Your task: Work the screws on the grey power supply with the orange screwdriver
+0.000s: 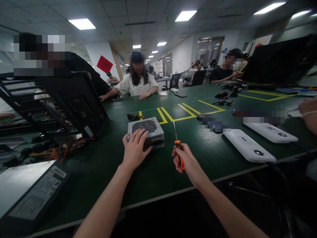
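A grey metal computer power supply unit [143, 126] with a honeycomb vent on top stands on the green table. My left hand [135, 145] is laid over its near left corner, fingers curved on the top and thumb against the front face. Bundled wires [136, 116] show at its back left. To the right, my right hand [184, 157] is wrapped round the orange and black handle of a screwdriver [178, 144]. The screwdriver's thin shaft points up and away, apart from the power supply unit.
An open black computer case [74, 102] with loose wires stands at left. Nearer is a larger metal box with a label [37, 198]. White devices [247, 145] lie at right. Yellow tape [183, 117] marks the green table [158, 178]. A person [141, 81] sits opposite.
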`<action>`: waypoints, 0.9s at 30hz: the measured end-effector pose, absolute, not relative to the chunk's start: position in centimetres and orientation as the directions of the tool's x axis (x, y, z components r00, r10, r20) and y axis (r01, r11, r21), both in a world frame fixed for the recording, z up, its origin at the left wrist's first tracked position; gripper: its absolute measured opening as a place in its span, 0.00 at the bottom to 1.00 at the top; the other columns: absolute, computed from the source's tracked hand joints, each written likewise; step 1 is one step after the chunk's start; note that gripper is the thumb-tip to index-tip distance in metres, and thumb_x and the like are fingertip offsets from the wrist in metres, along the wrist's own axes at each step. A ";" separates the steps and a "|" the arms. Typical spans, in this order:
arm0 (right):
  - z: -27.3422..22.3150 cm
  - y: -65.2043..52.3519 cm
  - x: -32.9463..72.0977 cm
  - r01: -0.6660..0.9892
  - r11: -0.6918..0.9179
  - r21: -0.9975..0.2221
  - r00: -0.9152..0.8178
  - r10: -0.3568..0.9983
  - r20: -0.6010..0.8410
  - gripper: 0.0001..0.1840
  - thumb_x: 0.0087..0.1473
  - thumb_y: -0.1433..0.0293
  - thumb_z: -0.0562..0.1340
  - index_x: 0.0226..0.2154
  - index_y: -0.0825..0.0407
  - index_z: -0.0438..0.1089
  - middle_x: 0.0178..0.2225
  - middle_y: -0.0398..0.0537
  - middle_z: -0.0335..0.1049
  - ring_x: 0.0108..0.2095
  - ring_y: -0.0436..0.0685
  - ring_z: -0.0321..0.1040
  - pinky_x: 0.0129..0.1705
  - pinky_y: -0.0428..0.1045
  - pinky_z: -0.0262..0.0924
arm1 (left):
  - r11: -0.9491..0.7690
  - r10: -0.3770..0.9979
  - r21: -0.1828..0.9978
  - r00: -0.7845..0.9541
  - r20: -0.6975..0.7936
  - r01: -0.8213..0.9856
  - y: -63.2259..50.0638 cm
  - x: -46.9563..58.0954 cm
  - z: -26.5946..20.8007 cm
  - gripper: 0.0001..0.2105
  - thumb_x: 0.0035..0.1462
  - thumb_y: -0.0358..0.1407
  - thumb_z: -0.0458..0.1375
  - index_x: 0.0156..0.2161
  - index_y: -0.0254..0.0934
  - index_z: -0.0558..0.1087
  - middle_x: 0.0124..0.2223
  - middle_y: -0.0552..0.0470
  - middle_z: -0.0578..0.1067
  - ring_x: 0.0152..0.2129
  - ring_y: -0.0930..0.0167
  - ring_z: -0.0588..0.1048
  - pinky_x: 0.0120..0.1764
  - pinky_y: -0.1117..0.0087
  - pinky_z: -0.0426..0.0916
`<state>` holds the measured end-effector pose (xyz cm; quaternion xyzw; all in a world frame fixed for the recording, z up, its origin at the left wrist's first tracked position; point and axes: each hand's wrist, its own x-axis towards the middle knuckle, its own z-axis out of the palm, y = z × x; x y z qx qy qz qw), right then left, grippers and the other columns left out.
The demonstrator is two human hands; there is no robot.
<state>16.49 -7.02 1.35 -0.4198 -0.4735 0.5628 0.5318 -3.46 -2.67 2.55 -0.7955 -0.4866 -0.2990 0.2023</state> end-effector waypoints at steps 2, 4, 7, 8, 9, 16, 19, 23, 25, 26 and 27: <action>0.4 -9.1 16.7 -0.132 -0.046 -0.990 -0.170 0.985 -0.023 0.14 0.54 0.60 0.52 0.41 0.49 0.55 0.26 0.38 0.58 0.17 0.44 0.53 0.15 0.41 0.47 | -0.414 0.637 -0.120 0.381 0.670 0.903 -2.8 -2.6 2.3 0.21 0.51 0.38 0.55 0.52 0.40 0.62 0.56 0.42 0.62 0.56 0.59 0.57 0.55 0.49 0.40; -0.1 -10.4 16.8 0.003 -0.034 -0.999 -0.215 0.976 -0.034 0.15 0.56 0.61 0.50 0.43 0.51 0.56 0.23 0.37 0.56 0.16 0.45 0.51 0.16 0.42 0.46 | -0.425 0.620 -0.184 0.434 0.653 0.886 -2.7 -1.9 2.0 0.18 0.52 0.37 0.55 0.49 0.41 0.65 0.56 0.41 0.62 0.55 0.59 0.57 0.55 0.49 0.40; -0.1 -11.4 17.0 0.194 0.093 -0.977 -0.204 0.978 0.053 0.17 0.57 0.65 0.50 0.48 0.51 0.55 0.26 0.41 0.61 0.21 0.47 0.58 0.22 0.44 0.53 | -0.436 0.601 -0.203 0.451 0.660 0.877 -2.2 -1.1 1.4 0.12 0.52 0.37 0.55 0.44 0.41 0.68 0.54 0.40 0.64 0.53 0.59 0.60 0.53 0.51 0.46; 0.0 -11.5 17.0 0.245 0.135 -0.960 -0.197 0.977 0.087 0.18 0.56 0.66 0.51 0.50 0.51 0.54 0.28 0.42 0.64 0.24 0.48 0.61 0.26 0.45 0.55 | -0.433 0.594 -0.198 0.443 0.672 0.880 -2.0 -1.0 1.3 0.11 0.53 0.37 0.55 0.43 0.41 0.69 0.53 0.40 0.64 0.52 0.59 0.61 0.52 0.52 0.48; 0.2 -11.6 16.9 0.288 0.168 -0.943 -0.197 0.974 0.114 0.18 0.56 0.68 0.51 0.50 0.51 0.54 0.30 0.44 0.65 0.27 0.49 0.63 0.30 0.47 0.57 | -0.433 0.585 -0.192 0.436 0.684 0.881 -1.8 -1.0 1.1 0.10 0.53 0.37 0.54 0.41 0.41 0.69 0.53 0.41 0.65 0.51 0.60 0.62 0.50 0.53 0.50; 0.7 -11.8 15.6 0.416 0.267 -0.869 -0.173 0.962 0.213 0.12 0.55 0.72 0.50 0.44 0.52 0.57 0.34 0.47 0.68 0.34 0.54 0.66 0.37 0.50 0.57 | -0.497 0.487 -0.178 0.443 0.753 0.849 -1.0 -1.9 0.6 0.07 0.53 0.37 0.54 0.37 0.39 0.70 0.50 0.42 0.68 0.49 0.61 0.64 0.45 0.58 0.55; 0.4 -11.6 15.0 0.439 0.284 -0.853 -0.153 0.958 0.241 0.12 0.55 0.72 0.50 0.44 0.52 0.57 0.33 0.48 0.67 0.34 0.54 0.66 0.35 0.49 0.57 | -0.512 0.481 -0.157 0.433 0.762 0.845 -1.0 -2.0 0.6 0.07 0.52 0.36 0.55 0.37 0.38 0.70 0.50 0.42 0.68 0.49 0.61 0.65 0.45 0.58 0.55; 0.2 -11.3 14.6 0.446 0.299 -0.843 -0.133 0.954 0.268 0.12 0.55 0.72 0.50 0.43 0.52 0.57 0.33 0.48 0.67 0.33 0.53 0.66 0.34 0.49 0.57 | -0.515 0.487 -0.144 0.427 0.762 0.845 -1.0 -1.9 0.6 0.07 0.52 0.36 0.55 0.37 0.38 0.70 0.50 0.43 0.69 0.49 0.61 0.65 0.45 0.58 0.55; 0.2 -11.2 14.5 0.448 0.300 -0.842 -0.128 0.954 0.272 0.11 0.55 0.73 0.50 0.43 0.52 0.57 0.34 0.48 0.67 0.34 0.54 0.66 0.34 0.49 0.57 | -0.512 0.491 -0.138 0.421 0.763 0.848 -1.0 -1.9 0.5 0.07 0.52 0.36 0.56 0.37 0.38 0.70 0.50 0.43 0.69 0.49 0.61 0.65 0.45 0.58 0.55; 0.2 -11.2 14.4 0.449 0.296 -0.843 -0.126 0.955 0.269 0.11 0.55 0.73 0.50 0.43 0.52 0.57 0.34 0.48 0.67 0.34 0.54 0.66 0.35 0.49 0.57 | -0.511 0.493 -0.135 0.418 0.763 0.849 -1.0 -1.9 0.5 0.07 0.52 0.36 0.56 0.37 0.38 0.70 0.50 0.43 0.68 0.49 0.61 0.65 0.45 0.58 0.55; 0.2 -11.2 14.4 0.447 0.289 -0.847 -0.120 0.957 0.263 0.11 0.55 0.72 0.50 0.43 0.52 0.56 0.35 0.49 0.67 0.34 0.54 0.66 0.35 0.50 0.57 | -0.510 0.494 -0.132 0.415 0.764 0.850 -1.0 -1.9 0.5 0.07 0.52 0.36 0.56 0.37 0.38 0.70 0.50 0.43 0.68 0.49 0.61 0.65 0.45 0.58 0.55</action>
